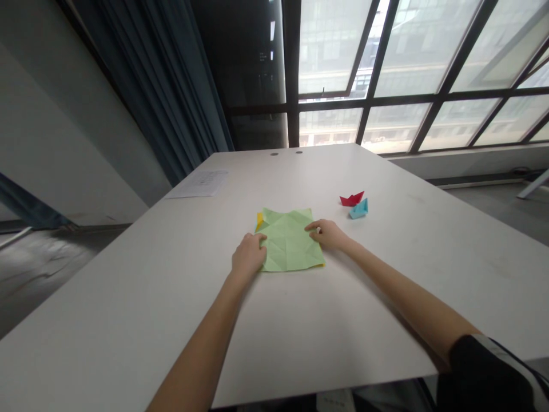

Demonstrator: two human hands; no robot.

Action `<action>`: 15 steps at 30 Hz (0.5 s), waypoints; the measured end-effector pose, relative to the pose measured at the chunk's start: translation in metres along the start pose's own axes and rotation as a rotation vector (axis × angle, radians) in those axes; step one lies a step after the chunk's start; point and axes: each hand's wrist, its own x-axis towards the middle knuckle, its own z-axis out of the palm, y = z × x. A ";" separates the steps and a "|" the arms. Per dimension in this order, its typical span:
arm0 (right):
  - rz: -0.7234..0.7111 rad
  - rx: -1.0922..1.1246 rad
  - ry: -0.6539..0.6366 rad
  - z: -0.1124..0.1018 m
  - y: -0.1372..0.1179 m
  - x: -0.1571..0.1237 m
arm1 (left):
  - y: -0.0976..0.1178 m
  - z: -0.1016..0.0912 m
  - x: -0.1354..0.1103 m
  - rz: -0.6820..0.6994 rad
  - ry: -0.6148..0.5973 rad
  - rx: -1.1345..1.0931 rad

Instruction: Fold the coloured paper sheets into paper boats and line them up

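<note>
A creased, light green square of paper lies spread out in front of me, its top edge slightly wavy. Fold lines cross it in the middle. Yellow paper peeks out from under its upper left corner, with a sliver of blue beside it. My left hand grips the left edge of the green sheet between thumb and fingers. On the opposite edge, my right hand pinches the sheet with thumb and index finger.
A red paper boat and a light blue paper boat sit on the white table, right of the sheet. Printed paper lies at the far left. Windows and a blue curtain stand behind.
</note>
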 end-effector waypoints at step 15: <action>-0.085 -0.276 0.007 0.005 0.003 -0.016 | 0.033 0.017 -0.025 0.432 -0.276 0.384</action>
